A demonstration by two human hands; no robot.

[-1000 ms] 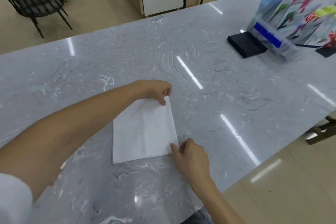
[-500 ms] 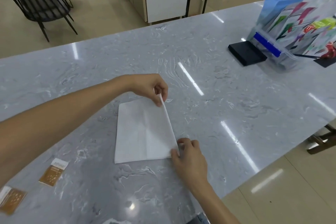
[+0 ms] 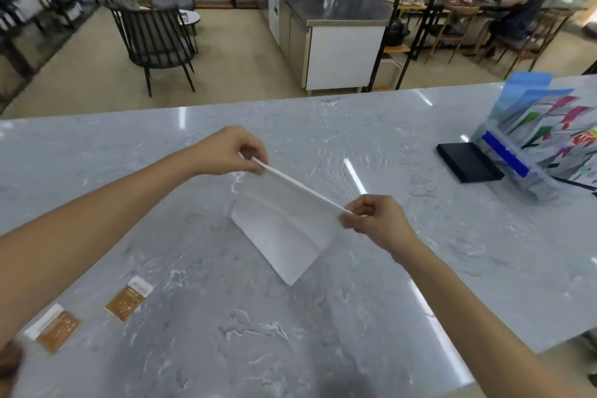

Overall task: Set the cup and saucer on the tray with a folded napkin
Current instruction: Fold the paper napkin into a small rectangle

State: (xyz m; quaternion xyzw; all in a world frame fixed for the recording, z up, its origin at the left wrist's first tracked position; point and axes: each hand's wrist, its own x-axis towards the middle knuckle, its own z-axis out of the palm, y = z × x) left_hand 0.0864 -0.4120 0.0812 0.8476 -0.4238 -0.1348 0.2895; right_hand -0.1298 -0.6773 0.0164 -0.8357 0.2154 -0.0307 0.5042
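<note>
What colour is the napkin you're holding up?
Plain white, no pattern: the napkin, seen in the head view.

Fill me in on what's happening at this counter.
A person is folding a white paper napkin over a grey marble counter. The left hand and right hand each pinch one end of its top edge, lifting it so the rest hangs down. Two brown sugar packets lie nearby. No cup, saucer or tray shows.
</note>
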